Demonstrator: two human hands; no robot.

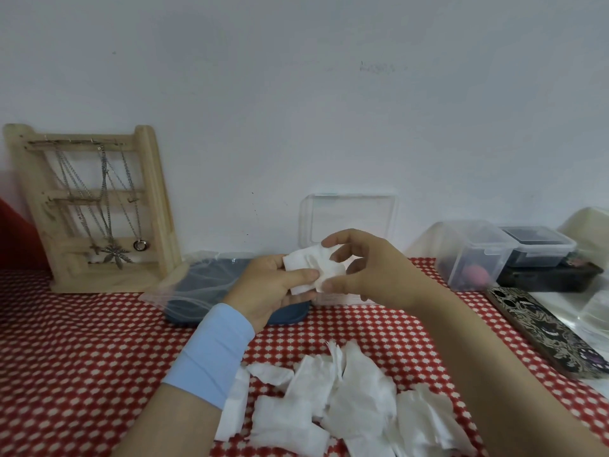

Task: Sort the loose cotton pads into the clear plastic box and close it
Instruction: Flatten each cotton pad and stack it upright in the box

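Soft, matt cotton pads (333,407) lie on a checked cloth tabletop (82,341); at ten o'clock, bare wooden rack (145,206), metal chains (105,199); clear glossy plastic box (349,219).

Red-and-white checked tablecloth (82,341), laid up to the wall
Loose white cotton pads (346,400) heaped at the front; clear plastic box (349,216) behind them by the wall, wooden necklace rack (150,199) far left, clear lidded tubs (474,255) and patterned phone (540,328) right
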